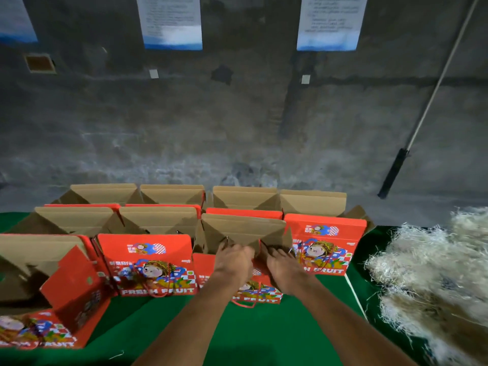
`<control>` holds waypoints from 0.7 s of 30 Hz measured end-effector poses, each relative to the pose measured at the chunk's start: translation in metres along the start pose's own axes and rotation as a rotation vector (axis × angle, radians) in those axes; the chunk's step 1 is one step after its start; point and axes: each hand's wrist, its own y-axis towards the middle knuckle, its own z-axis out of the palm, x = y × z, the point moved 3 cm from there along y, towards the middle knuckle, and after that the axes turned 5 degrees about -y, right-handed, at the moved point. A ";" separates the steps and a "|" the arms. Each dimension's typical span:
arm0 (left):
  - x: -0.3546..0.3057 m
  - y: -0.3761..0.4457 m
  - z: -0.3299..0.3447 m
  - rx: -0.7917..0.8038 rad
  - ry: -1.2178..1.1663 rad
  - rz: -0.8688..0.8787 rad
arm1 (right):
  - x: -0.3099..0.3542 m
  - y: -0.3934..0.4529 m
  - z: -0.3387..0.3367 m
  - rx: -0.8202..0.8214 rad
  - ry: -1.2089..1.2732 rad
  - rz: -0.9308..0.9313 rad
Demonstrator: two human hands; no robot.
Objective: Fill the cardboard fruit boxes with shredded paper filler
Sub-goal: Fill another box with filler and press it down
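Observation:
Several red cardboard fruit boxes with cartoon print and "FRESH FRUIT" lettering stand in rows on a green table (237,336), brown lids raised. My left hand (233,260) and my right hand (284,264) reach over the front edge of the middle box (244,231), fingers curled at its rim near the red cord handle. Whether they grip the rim or press inside is hidden. A large heap of pale shredded paper filler (433,273) lies at the right, apart from both hands.
A box (148,262) stands left of the middle one, another (326,241) to its right. At the near left a box (52,307) lies tipped with a flap hanging open. A grey concrete wall with posted sheets rises behind; a pole (435,88) leans at the right.

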 end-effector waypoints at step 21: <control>-0.201 -0.313 0.013 0.341 -0.200 0.406 | -0.010 -0.420 0.043 -0.037 0.345 -0.042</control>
